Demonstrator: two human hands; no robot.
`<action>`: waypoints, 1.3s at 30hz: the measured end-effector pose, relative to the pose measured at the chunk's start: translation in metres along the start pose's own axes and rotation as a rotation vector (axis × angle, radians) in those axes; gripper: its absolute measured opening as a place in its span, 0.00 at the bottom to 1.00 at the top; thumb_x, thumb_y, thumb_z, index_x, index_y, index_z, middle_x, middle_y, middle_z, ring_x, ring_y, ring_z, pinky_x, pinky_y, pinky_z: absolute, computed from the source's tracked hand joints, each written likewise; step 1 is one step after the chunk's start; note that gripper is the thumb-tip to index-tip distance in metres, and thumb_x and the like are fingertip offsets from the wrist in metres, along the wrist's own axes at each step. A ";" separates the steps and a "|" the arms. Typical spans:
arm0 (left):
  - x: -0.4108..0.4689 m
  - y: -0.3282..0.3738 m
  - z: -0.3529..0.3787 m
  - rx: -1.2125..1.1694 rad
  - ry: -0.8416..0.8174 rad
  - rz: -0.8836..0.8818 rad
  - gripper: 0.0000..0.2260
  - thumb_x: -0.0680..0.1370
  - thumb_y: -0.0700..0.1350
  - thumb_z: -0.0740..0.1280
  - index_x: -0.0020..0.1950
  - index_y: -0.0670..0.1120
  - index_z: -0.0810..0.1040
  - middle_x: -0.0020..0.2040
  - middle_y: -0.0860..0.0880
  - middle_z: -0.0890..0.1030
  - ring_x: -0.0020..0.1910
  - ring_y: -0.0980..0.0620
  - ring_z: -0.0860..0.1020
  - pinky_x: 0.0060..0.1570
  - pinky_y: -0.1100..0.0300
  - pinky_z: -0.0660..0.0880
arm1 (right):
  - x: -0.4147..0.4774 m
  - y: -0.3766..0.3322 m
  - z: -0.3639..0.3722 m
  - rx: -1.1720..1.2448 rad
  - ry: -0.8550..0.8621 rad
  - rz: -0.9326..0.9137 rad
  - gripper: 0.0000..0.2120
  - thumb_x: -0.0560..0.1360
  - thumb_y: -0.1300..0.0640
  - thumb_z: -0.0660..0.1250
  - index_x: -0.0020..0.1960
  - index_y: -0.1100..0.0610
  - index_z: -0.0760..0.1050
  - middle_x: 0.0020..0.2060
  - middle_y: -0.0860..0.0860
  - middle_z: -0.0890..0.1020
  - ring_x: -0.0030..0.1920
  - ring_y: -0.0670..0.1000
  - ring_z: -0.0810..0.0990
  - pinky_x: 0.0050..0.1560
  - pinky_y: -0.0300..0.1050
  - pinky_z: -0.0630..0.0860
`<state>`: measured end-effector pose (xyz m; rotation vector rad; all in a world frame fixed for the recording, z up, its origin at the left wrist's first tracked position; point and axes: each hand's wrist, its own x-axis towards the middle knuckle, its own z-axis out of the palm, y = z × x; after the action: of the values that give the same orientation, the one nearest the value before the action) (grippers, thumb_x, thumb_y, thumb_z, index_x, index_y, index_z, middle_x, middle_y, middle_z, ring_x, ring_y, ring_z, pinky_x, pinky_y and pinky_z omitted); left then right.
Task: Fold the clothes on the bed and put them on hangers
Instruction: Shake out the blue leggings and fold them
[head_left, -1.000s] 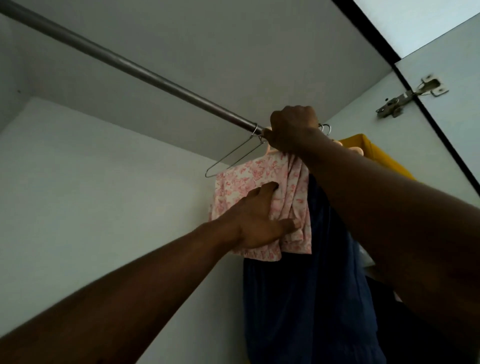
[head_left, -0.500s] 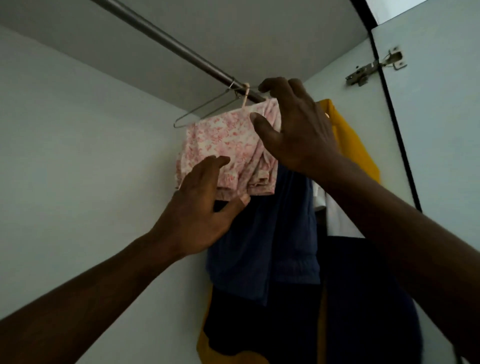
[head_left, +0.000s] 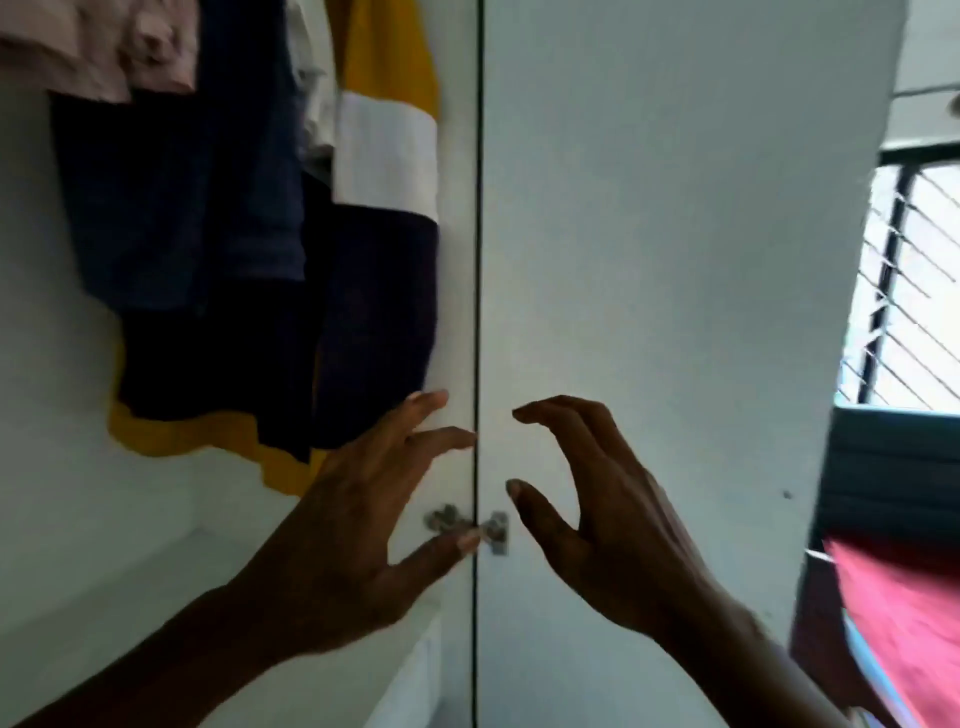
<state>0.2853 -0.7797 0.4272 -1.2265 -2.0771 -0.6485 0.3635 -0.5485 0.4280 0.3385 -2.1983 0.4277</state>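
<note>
Inside the wardrobe hang several clothes: the pink floral garment (head_left: 98, 47) at the top left, a blue garment (head_left: 187, 171) beside it, and a yellow, white and dark garment (head_left: 384, 145) nearest the door. My left hand (head_left: 353, 540) and my right hand (head_left: 597, 514) are both below the clothes, in front of the wardrobe, fingers spread and loosely bent, holding nothing. They face each other on either side of the door's hinge line. The rail and the hangers are out of view.
The open white wardrobe door (head_left: 675, 260) fills the middle, with a metal hinge (head_left: 467, 525) between my hands. A white shelf (head_left: 156, 582) lies at the lower left. At the right are a barred window (head_left: 914, 291) and red fabric (head_left: 898, 613).
Both hands have let go of the pink garment and its hanger and dropped away from the rail. The view has swung down and right toward the door.
</note>
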 end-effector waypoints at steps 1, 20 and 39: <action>-0.001 0.017 0.023 -0.055 -0.045 -0.003 0.29 0.77 0.73 0.58 0.77 0.68 0.61 0.83 0.67 0.49 0.80 0.67 0.54 0.76 0.45 0.66 | -0.033 0.013 -0.011 -0.010 -0.034 0.084 0.26 0.80 0.43 0.67 0.75 0.40 0.62 0.71 0.36 0.65 0.46 0.30 0.71 0.52 0.34 0.72; -0.095 0.431 0.458 -0.672 -0.818 0.096 0.30 0.73 0.71 0.67 0.72 0.61 0.72 0.81 0.55 0.63 0.79 0.54 0.66 0.69 0.44 0.73 | -0.604 0.163 -0.236 -0.012 0.132 1.424 0.21 0.75 0.48 0.69 0.67 0.42 0.72 0.61 0.43 0.73 0.60 0.47 0.77 0.58 0.54 0.79; -0.065 0.694 0.783 -0.845 -1.342 -0.126 0.33 0.75 0.63 0.74 0.76 0.53 0.69 0.73 0.51 0.74 0.70 0.49 0.75 0.68 0.46 0.75 | -0.814 0.378 -0.344 0.074 0.418 1.980 0.12 0.77 0.55 0.73 0.60 0.47 0.78 0.51 0.48 0.80 0.48 0.47 0.81 0.48 0.34 0.77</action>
<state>0.7165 0.0263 -0.0858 -2.4934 -3.0643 -0.9480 0.9506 0.0122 -0.0869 -1.8518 -1.3690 1.3556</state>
